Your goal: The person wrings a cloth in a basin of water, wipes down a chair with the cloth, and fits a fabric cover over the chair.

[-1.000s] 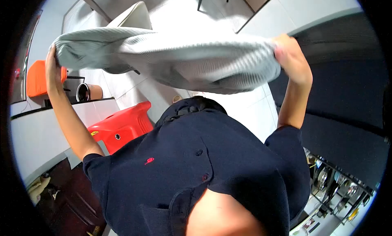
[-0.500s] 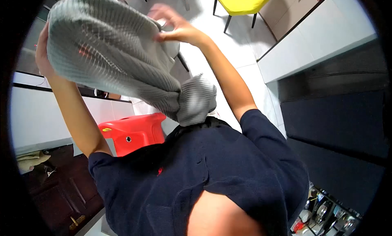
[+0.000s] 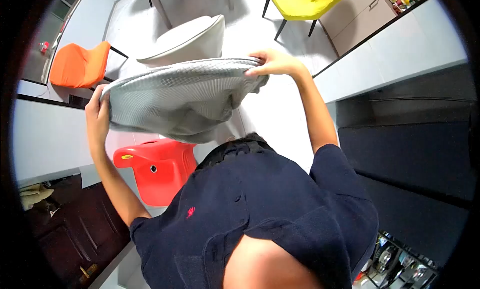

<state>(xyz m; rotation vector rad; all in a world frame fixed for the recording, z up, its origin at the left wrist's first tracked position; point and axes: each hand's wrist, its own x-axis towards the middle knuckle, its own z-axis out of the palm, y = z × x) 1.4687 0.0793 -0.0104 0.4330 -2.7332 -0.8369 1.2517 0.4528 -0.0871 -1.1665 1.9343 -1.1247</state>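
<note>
The room is a bright one with a pale tiled floor (image 3: 287, 111), seen from above through my head camera, the picture curving into black at the corners. At the top stand a white chair (image 3: 187, 41) and a yellow chair (image 3: 307, 4); an orange chair (image 3: 82, 66) is at the upper left. A red plastic seat (image 3: 160, 176) is near my left arm, a dark door (image 3: 80, 234) fills the lower left, and broad black panels (image 3: 410, 154) line the right. My navy shirt (image 3: 280, 204) takes up the lower middle.

A gray ribbed cloth (image 3: 170, 101) hangs in the air in front of me, beyond my waist, between my two hands. My left hand (image 3: 97, 114) is curled around its left end, with little gap between thumb and fingers. My right hand (image 3: 275, 63) pinches the upper right corner, thumb below and fingers above. Whether each grip takes one layer or several, I cannot tell.

My arms reach well apart, seemingly so that the top edge spans the gap fairly straight; the body of the cloth sags beneath in soft folds, since nothing supports it there. Holding it out ahead likely keeps it off my shirt and the floor.
</note>
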